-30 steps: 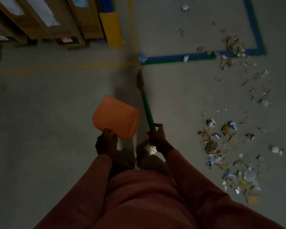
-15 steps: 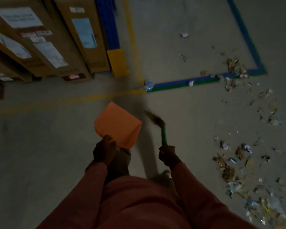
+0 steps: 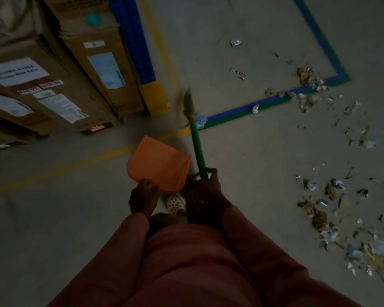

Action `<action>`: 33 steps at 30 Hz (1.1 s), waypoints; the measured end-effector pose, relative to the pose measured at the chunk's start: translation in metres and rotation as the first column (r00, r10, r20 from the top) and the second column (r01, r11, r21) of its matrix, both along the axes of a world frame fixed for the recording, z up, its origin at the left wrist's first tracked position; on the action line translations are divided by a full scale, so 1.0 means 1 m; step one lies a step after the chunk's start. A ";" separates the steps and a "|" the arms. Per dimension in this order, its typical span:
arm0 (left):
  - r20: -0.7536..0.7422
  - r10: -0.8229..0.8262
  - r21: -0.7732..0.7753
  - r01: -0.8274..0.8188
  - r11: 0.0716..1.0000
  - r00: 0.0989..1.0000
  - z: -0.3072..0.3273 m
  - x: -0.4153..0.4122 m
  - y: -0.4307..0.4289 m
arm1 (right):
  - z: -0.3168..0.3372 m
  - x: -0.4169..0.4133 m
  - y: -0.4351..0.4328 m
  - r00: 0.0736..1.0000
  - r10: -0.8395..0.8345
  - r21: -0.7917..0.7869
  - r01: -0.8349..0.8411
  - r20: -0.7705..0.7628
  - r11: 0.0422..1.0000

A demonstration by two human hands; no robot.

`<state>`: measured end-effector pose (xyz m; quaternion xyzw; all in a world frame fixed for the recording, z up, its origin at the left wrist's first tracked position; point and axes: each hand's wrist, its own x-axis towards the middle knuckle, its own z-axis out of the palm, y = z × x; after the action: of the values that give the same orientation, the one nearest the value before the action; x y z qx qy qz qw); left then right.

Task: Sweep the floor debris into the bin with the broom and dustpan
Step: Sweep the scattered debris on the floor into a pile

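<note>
Your broom (image 3: 197,149) has swung out since half a second back: the green handle now points straight ahead and the blurred bristles reach the tape (image 3: 271,101) corner, no longer tucked beside the dustpan (image 3: 159,166). Your right hand (image 3: 208,191) wraps the handle. Your left hand (image 3: 143,196) grips the dustpan's near end, pan tilted above the floor (image 3: 53,218), plain orange showing. Debris (image 3: 319,209) lies scattered toward the floor's right edge, well apart from the bristles. Boxes (image 3: 75,85) and a blue post (image 3: 133,36) stand far left.
</note>
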<state>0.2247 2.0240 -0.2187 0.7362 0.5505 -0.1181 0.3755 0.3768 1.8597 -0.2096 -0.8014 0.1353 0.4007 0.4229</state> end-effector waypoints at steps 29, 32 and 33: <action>0.029 -0.150 0.005 0.150 0.989 0.988 -0.010 0.184 0.110 | -0.032 0.140 0.042 0.964 -0.201 -0.081 0.189 -0.174 0.979; 0.038 -0.231 0.011 0.231 0.973 0.972 -0.010 0.200 0.106 | -0.044 0.152 0.015 0.913 -0.328 -0.122 0.307 -0.240 0.944; 0.036 -0.266 0.007 0.266 0.964 0.963 -0.011 0.205 0.106 | -0.047 0.151 0.009 0.898 -0.369 -0.136 0.345 -0.242 0.929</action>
<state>0.4299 2.1298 -0.2299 0.8059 0.4397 -0.1534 0.3656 0.5278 1.8690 -0.2563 -0.7209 0.3527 0.4126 0.4310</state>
